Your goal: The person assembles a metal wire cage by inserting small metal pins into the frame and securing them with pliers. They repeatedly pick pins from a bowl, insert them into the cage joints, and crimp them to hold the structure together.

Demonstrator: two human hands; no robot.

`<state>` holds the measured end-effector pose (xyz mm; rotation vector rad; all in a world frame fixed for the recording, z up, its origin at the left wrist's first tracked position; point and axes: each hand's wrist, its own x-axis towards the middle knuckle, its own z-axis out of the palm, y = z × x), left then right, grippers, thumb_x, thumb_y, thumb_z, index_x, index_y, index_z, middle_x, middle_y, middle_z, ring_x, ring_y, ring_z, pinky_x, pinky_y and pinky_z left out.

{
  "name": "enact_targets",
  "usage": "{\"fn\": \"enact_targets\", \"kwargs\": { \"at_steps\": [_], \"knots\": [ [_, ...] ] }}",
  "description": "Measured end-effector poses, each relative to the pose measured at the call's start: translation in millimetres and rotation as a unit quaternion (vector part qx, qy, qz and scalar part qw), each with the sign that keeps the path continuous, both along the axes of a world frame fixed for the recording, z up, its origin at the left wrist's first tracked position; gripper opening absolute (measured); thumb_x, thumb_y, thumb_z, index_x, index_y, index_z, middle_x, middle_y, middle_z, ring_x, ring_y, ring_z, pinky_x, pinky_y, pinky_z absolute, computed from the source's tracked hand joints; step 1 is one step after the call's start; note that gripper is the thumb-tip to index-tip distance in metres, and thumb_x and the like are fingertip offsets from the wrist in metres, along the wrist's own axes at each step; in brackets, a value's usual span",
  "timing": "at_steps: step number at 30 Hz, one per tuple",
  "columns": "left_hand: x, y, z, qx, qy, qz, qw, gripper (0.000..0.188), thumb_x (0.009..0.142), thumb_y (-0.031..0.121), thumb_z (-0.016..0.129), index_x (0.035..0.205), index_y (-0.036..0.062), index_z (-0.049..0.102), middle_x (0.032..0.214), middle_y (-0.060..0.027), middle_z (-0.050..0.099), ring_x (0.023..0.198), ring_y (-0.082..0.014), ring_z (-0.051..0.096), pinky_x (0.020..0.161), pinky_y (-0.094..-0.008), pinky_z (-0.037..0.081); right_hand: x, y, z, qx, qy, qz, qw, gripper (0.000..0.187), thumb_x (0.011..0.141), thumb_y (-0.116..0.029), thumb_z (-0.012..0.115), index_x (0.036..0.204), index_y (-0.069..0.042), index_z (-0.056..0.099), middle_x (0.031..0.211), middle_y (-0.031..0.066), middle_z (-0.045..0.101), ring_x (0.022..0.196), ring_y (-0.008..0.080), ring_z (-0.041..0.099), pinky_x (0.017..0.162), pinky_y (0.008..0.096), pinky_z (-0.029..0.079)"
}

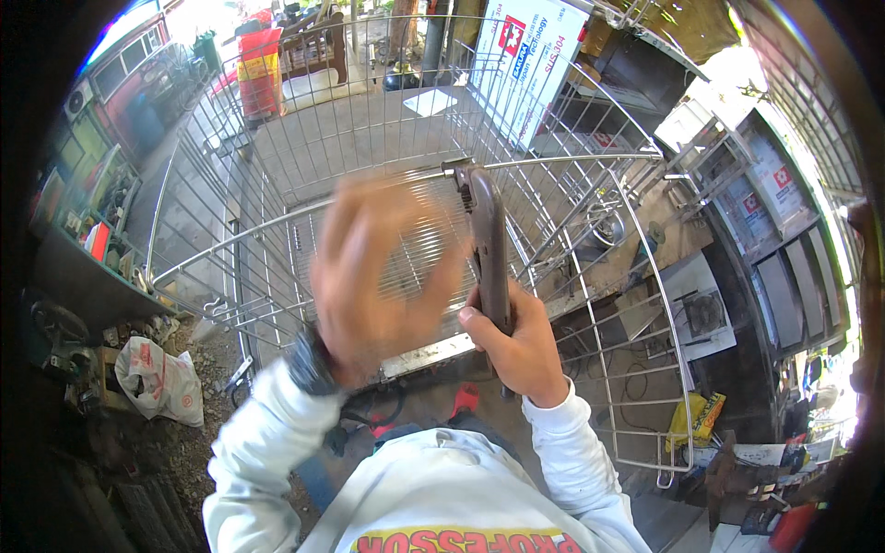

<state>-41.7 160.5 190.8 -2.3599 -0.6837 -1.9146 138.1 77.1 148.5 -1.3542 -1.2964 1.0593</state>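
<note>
My right hand is wrapped round the lower part of a dark brown metal hand tool that looks like locking pliers. The tool stands lengthwise in front of me, its jaw end at the top meeting a wire rod of a large metal wire rack. Whether the jaws are clamped on the rod cannot be told. Left of the tool, my left hand is smeared by motion over the rack's wire grid. Its thumb and fingers look spread apart, and nothing shows in them. A dark band circles that wrist.
Wire panels rise around the far, left and right sides. A white printed sheet panel leans at the back. A red-and-yellow sack stands far left, a white plastic bag lower left. An angle grinder lies on the right bench.
</note>
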Motion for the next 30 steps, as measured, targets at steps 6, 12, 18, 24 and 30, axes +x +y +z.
{"fn": "enact_targets", "kwargs": {
  "at_steps": [6,12,18,24,30],
  "knots": [
    [30.8,-131.9,-98.1,-0.613,-0.056,-0.265,0.742,0.051,0.085,0.029,0.09,0.113,-0.0051,0.065,0.098,-0.0124,0.072,0.089,-0.0216,0.071,0.085,-0.0367,0.056,1.7,2.2,-4.8,-0.035,0.175,0.053,0.982,0.032,0.103,-0.033,0.069,0.11,-0.002,0.064,0.076,-0.0034,0.055,0.068,0.0064,0.047,0.062,0.0255,0.04],
    [38.4,-143.8,-108.5,-0.707,-0.133,-0.347,0.602,0.043,0.105,0.03,0.069,0.125,-0.008,0.066,0.111,-0.0114,0.075,0.102,-0.012,0.068,0.09,-0.0313,0.056,-6.1,5.5,-7.5,-0.057,0.249,0.13,0.958,0.064,0.105,-0.064,0.052,0.113,0.0,0.053,0.082,0.0003,0.048,0.073,0.0091,0.043,0.067,0.0249,0.039],
    [38.2,-135.0,-103.4,-0.699,-0.171,-0.3,0.627,0.033,0.106,0.026,0.068,0.109,-0.0058,0.075,0.098,-0.0128,0.077,0.09,-0.0119,0.069,0.082,-0.0296,0.056,6.9,6.1,-10.0,-0.076,0.159,0.15,0.973,0.059,0.103,-0.058,0.059,0.118,-0.002,0.057,0.088,0.0008,0.054,0.08,0.0105,0.048,0.072,0.028,0.042],
    [27.7,-128.1,-89.9,-0.595,0.002,-0.276,0.755,0.037,0.103,0.034,0.069,0.097,-0.001,0.078,0.075,-0.0161,0.073,0.066,-0.0251,0.071,0.065,-0.0351,0.054,40.3,-14.6,-39.7,-0.117,0.336,0.278,0.892,0.063,0.098,-0.046,0.07,0.14,0.0,0.062,0.106,0.0104,0.071,0.105,0.0194,0.067,0.091,0.0339,0.053],
    [17.0,-107.8,-61.7,-0.468,0.12,-0.131,0.866,0.044,0.092,0.044,0.08,0.075,0.004,0.077,0.055,-0.0115,0.064,0.047,-0.0295,0.063,0.052,-0.04,0.053,49.7,-50.6,-66.3,-0.101,0.218,0.182,0.953,0.05,0.099,-0.03,0.072,0.137,0.001,0.064,0.116,0.0099,0.071,0.109,0.019,0.066,0.094,0.0353,0.053]
  ]
}}
